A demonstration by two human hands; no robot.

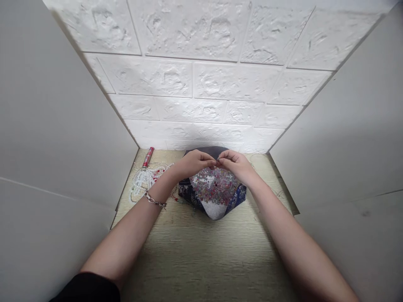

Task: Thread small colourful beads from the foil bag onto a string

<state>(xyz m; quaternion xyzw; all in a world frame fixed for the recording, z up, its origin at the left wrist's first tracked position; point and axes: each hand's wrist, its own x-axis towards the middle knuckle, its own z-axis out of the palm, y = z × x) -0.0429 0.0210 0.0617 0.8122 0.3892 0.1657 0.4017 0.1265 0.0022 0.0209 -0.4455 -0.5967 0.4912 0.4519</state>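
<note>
My left hand (200, 162) and my right hand (233, 165) meet fingertip to fingertip above a heap of small mixed beads (214, 184). Both are closed in a pinch. Whatever sits between the fingertips is too small to make out. Under the hands, the pink, clear and greenish beads lie on a pale lining inside a dark, blue-patterned fabric holder (236, 201), whose white corner points toward me. A chain bracelet (154, 200) hangs on my left wrist.
Left of the holder lie strung clear and white beads (141, 180) with some red ones, and a red tube (148, 157) behind them. Thin thread-like lines show at the right. A white brick-textured wall (214, 79) closes the back; grey panels (343, 126) flank the wooden tabletop (201, 251).
</note>
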